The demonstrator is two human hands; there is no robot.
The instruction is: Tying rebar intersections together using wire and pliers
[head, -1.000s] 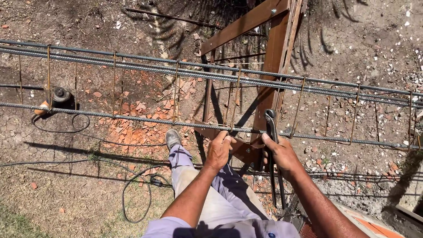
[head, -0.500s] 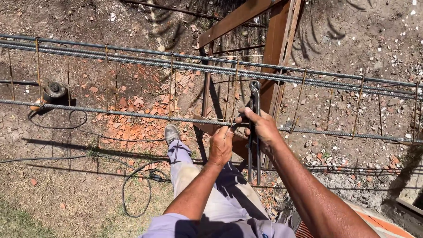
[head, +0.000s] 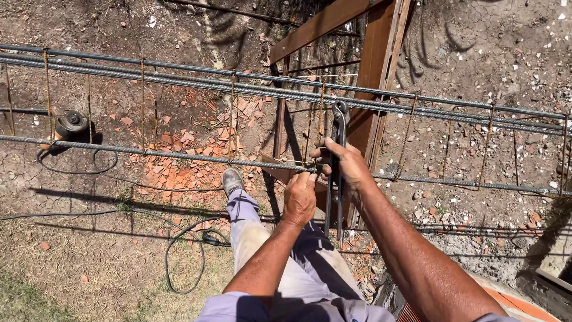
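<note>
A: What is changing?
B: The right hand [head: 351, 167] is lifting the pincers [head: 337, 161], fist closed on the handles, their head up at the upper rebar [head: 179, 80].
A: The left hand [head: 300, 197]?
B: Pinching closed at the near rebar [head: 179, 154], likely on tie wire.

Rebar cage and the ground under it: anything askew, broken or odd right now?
The cage looks orderly: bars run straight, stirrups upright. The right hand holds the pincers at a stirrup; the left hand grips the near bar. Oddities lie below: broken brick rubble scattered on the dirt, and a loose cable looping near the foot.
</note>
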